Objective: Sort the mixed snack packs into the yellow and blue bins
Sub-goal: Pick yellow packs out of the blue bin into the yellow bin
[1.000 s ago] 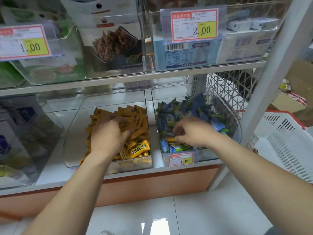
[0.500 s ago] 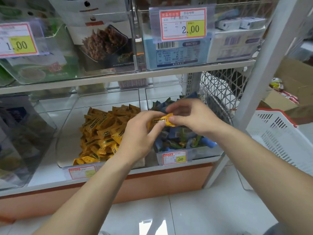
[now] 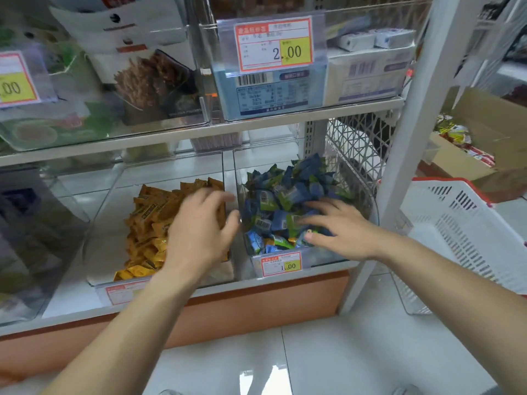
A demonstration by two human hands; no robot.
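Observation:
Two clear bins stand side by side on the lower shelf. The left bin holds a heap of yellow snack packs. The right bin holds blue and green snack packs. My left hand hovers blurred over the right side of the yellow heap, fingers spread, and I see nothing held in it. My right hand lies over the blue packs with its fingers stretched out across them, the thumb near the bin's front wall. A bit of yellow-orange wrapper peeks out among the blue packs near the front.
Price tags hang on the bins' fronts. An upper shelf with more clear bins and boxed goods sits just above. A white shelf post rises at right, beside a white plastic basket and a cardboard box. White floor tiles lie below.
Half a second ago both hands pinched one yellow pack between the bins. Now they have parted: the left is over the yellow heap, the right spread on the blue packs, and the pack is out of both hands.

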